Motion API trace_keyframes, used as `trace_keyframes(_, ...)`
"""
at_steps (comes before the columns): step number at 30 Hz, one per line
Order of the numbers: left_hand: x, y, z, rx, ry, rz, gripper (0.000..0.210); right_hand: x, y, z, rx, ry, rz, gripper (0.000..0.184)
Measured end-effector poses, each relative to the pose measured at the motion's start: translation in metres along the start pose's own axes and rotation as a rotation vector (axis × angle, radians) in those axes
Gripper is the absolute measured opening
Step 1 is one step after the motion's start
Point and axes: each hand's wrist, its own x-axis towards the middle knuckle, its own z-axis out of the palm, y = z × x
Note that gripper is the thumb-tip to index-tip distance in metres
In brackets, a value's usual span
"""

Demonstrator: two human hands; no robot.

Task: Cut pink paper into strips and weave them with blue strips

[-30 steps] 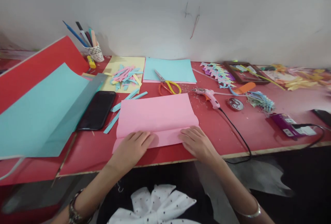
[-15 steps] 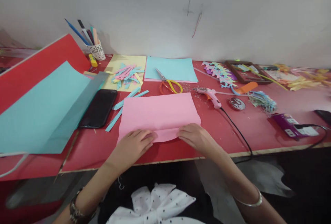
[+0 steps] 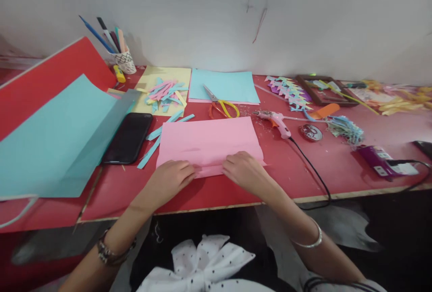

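A pink sheet of paper (image 3: 205, 141) lies on the red table, its near edge turned up into a narrow fold. At the left end of that fold, my left hand (image 3: 173, 177) is closed on the paper with bent fingers. My right hand (image 3: 245, 170) grips the same fold right of centre, fingertips pressed on the paper. A short stretch of folded edge shows between the two hands. Just beyond the sheet lie scissors (image 3: 222, 105) with red and yellow handles. Blue paper strips (image 3: 151, 148) stick out at its left side.
Left are a black phone (image 3: 128, 139), a large blue sheet (image 3: 50, 148) and a pen cup (image 3: 124, 61). Cut strips (image 3: 167, 92) lie on yellow paper. To the right are a pink glue gun (image 3: 275, 121) with its cord, a round tin (image 3: 310, 132) and a purple power strip (image 3: 378, 161).
Both hands have moved a little away from the table's front edge, rolling the near edge of the pink paper further over. The right hand has also shifted left. The view has tilted slightly.
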Motion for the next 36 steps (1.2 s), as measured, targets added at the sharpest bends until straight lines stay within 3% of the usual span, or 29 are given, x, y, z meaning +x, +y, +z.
trace_keyframes(7, 0.016, 0.001, 0.000, 0.049, -0.138, -0.011, 0.026, 0.012, -0.003, 0.010, 0.041, 0.035, 0.037, 0.024)
trace_keyframes(14, 0.002, -0.006, 0.004, 0.019, -0.053, -0.064, 0.024, 0.000, 0.016, 0.027, 0.162, 0.136, -0.013, 0.027)
trace_keyframes(21, -0.005, -0.011, 0.006, 0.030, 0.012, -0.127, 0.039, -0.004, 0.018, 0.036, 0.285, 0.278, 0.023, 0.032)
trace_keyframes(36, -0.005, -0.016, 0.012, -0.012, 0.079, -0.171, 0.038, -0.005, 0.014, 0.036, 0.315, 0.264, 0.090, 0.032)
